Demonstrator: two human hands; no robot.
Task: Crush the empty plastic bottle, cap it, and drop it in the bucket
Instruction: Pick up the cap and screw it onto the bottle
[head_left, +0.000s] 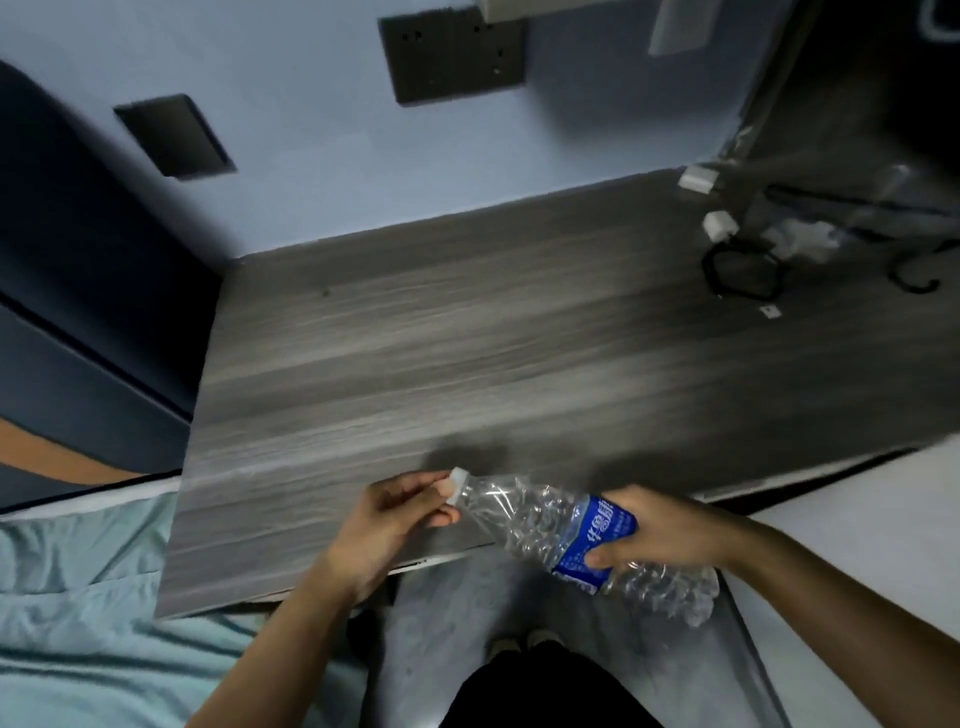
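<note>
Crumpled clear bottle (566, 530) over table's near edge (332, 577), right hand (654, 535) clamping body, left hand (400, 512) pinching cap (457, 484)

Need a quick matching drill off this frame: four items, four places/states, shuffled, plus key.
Column A
1. plastic bottle
2. cap
3. bottle label
4. eyeglasses

Column B
a. blue, wrapped around the body, under the right hand
b. white, at the neck, pinched by the left hand
c. black frame, lying at the far right of the table
d. clear, crumpled, held between both hands

Pairs: 1-d, 2-b, 3-a, 4-c
</note>
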